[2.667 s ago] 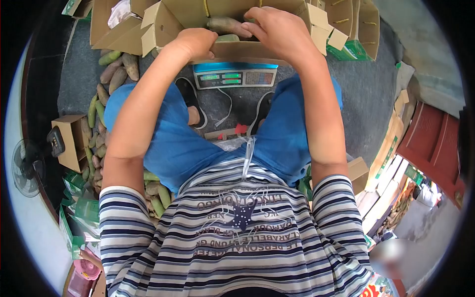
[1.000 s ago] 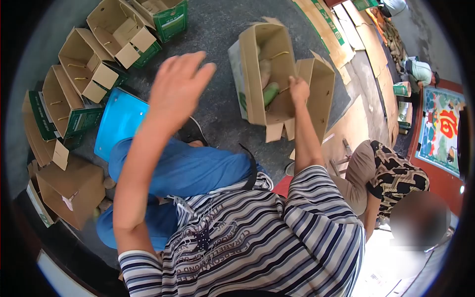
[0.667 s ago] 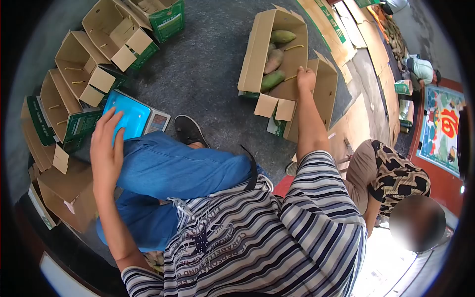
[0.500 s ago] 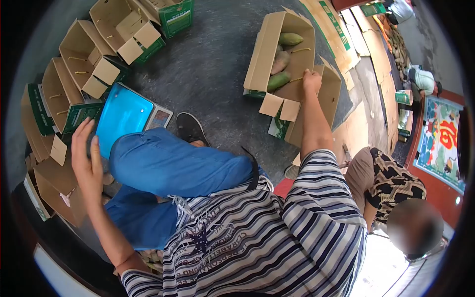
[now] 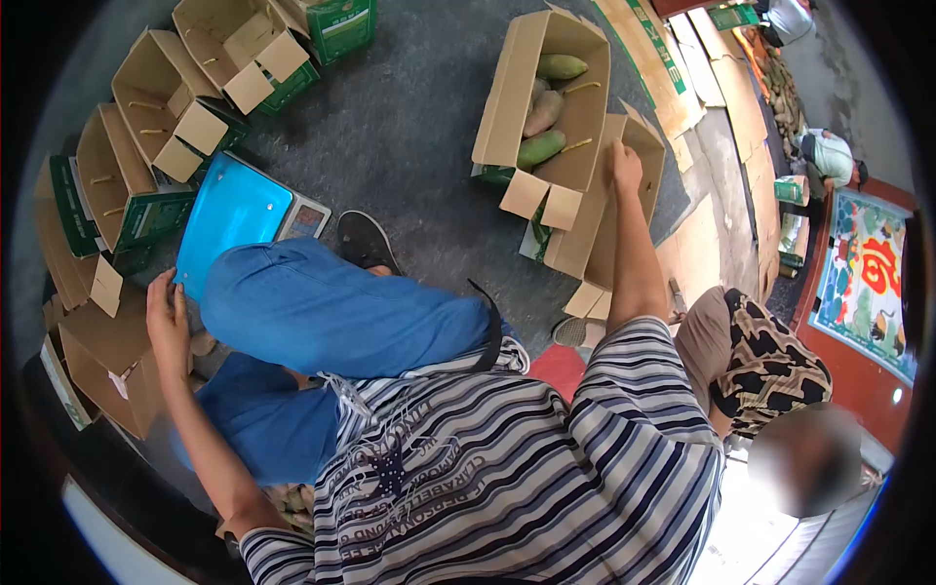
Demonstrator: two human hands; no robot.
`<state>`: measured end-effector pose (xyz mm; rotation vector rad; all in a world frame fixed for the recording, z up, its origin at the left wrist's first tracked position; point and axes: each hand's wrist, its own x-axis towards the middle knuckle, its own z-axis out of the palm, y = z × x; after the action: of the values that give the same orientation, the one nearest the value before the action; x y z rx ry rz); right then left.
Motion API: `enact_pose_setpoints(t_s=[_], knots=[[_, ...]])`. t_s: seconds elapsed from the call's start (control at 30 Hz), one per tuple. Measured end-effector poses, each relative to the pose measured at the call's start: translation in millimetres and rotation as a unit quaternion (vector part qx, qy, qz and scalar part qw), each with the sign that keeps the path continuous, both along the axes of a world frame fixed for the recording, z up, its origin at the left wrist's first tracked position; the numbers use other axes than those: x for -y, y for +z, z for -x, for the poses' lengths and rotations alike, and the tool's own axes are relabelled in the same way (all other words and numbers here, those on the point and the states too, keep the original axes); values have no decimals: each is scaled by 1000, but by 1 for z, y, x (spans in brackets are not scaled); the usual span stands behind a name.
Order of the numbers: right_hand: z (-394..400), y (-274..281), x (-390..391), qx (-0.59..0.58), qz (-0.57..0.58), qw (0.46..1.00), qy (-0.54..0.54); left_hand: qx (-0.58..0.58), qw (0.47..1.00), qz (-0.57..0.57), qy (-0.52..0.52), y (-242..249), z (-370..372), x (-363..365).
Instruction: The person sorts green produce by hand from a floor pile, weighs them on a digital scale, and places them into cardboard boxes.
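Observation:
My left hand (image 5: 168, 322) is at the lower left, fingers extended, its fingertips right at the edge of the blue tray (image 5: 226, 219) of a weighing scale. On the right, my right hand (image 5: 626, 171) reaches over an open cardboard box (image 5: 591, 234). Its fingers are curled together, and what they grip is hidden. Beside that box stands another open carton (image 5: 507, 97) holding large oblong fruits: green ones (image 5: 541, 149) at both ends and a brownish-pink one (image 5: 543, 114) between them. Yellow cord handles (image 5: 578, 145) show on its inner wall.
Several open cartons (image 5: 166, 93) with green outsides line the left side. My bent knee (image 5: 263, 283) is close to the scale. Flattened cardboard (image 5: 697, 234) covers the floor at right. One person (image 5: 770, 361) is near on the right, another (image 5: 829, 161) farther off.
My left hand has come down to the edge of the scale's tray. My right hand has left the fruit carton's rim and shifted right, over the neighbouring box. The view has shifted slightly.

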<state>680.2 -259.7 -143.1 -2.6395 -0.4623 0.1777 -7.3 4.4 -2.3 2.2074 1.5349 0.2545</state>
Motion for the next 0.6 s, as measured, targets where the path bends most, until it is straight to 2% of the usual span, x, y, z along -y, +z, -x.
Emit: enact_pose_setpoints(t_s=[0.13,0.23,0.3,0.4,0.5,0.6], knots=[[11,-2,-2,39,171,984,-27,-36,999,5,-9,-10,0,-2],[15,2,31,59,96,990,-90,-62,998,-13,-24,-6,-3,3],[4,12,60,57,87,988,-110,-51,999,-10,-12,3,-13,7],[2,16,62,108,112,977,-147,-43,999,-12,-23,1,-7,6],[-24,7,58,88,174,976,-96,-21,1000,17,13,4,-15,9],[-29,42,22,278,154,948,-18,-46,999,-7,-7,1,-10,6]])
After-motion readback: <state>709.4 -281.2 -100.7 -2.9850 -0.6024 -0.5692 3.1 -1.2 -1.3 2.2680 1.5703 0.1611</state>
